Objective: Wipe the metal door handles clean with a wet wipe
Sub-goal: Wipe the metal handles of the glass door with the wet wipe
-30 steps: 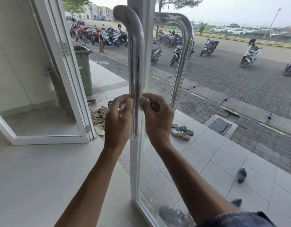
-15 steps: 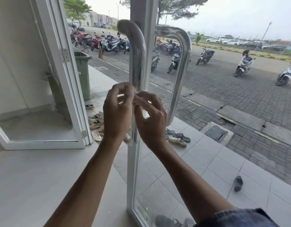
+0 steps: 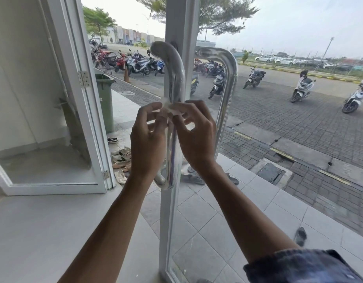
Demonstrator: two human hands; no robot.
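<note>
A polished metal pull handle [image 3: 175, 74] runs down the near side of the glass door; its twin, the outer handle [image 3: 227, 86], shows through the glass. A small white wet wipe [image 3: 172, 108] is held in front of the near handle at mid height. My left hand [image 3: 149, 139] pinches the wipe's left edge with its fingertips. On the other side, my right hand [image 3: 195, 133] pinches its right edge. Both hands hide the middle stretch of the near handle. The handle's lower bend [image 3: 166, 183] shows below my wrists.
The white frame of the glass door [image 3: 166, 231] stands straight ahead. An open white-framed door leaf [image 3: 90, 123] is at the left, with a green bin [image 3: 105, 103] and several shoes [image 3: 121, 158] beyond. Parked motorbikes [image 3: 139, 64] line the paved lot outside.
Both hands have risen along the near handle and the white wipe now shows stretched between the fingertips. The camera has tilted up, so the handles sit lower in the view.
</note>
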